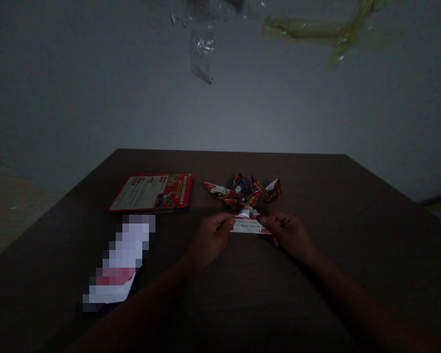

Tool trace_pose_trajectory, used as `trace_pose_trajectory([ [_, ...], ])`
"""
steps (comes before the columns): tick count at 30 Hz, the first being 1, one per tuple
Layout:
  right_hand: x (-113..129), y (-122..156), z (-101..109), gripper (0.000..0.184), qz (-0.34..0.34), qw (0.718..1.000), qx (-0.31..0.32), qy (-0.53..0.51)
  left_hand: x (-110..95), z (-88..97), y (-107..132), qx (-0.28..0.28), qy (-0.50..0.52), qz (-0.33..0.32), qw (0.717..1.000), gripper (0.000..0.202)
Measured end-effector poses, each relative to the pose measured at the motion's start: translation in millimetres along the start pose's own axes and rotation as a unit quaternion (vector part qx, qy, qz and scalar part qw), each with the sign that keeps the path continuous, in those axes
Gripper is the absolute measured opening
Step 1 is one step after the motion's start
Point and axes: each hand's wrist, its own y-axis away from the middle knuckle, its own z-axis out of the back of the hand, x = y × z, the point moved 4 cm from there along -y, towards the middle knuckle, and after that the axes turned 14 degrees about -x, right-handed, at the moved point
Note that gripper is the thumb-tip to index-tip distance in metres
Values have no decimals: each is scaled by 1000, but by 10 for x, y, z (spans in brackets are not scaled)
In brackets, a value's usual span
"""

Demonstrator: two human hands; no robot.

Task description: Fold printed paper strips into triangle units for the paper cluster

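Between my two hands is a partly folded sheet of printed paper (250, 226), white with red edges and small dark text. My left hand (212, 238) pinches its left end between thumb and fingers. The right end is gripped by my right hand (291, 234), thumb on top. A pale folded peak stands up from the paper's far edge. Just beyond it sit several folded paper boats, among them a red and white one (220, 191), a red and yellow one (242, 200), a dark blue one (240, 183) and a red and white one at the right (270, 189).
A stack of red and white printed sheets (150, 192) lies at the table's back left. Nearer, a pixelated, bright phone-like object (123, 262) rests beside my left forearm. The dark table (279, 299) meets a grey wall (272, 113) bearing tape (308, 29) and clear plastic (202, 49).
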Motion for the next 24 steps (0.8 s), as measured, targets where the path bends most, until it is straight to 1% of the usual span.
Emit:
trace_pose_trajectory([
  [6,-16,0,7,38,0,1000,-1,-17,-51,16,19,-7,-14,-4,1000,39],
  [10,-41,6,2,33,-14,1000,2,-22,-39,17,20,-4,-12,1,1000,38],
  [13,-34,9,-5,33,-27,999,-2,-24,-20,8,17,-6,-6,4,1000,40],
  [18,28,14,-9,39,-15,1000,1,-12,-17,0,20,-11,-8,-5,1000,41],
  [24,19,36,7,37,6,1000,13,-12,-41,-15,34,7,-10,-2,1000,38],
])
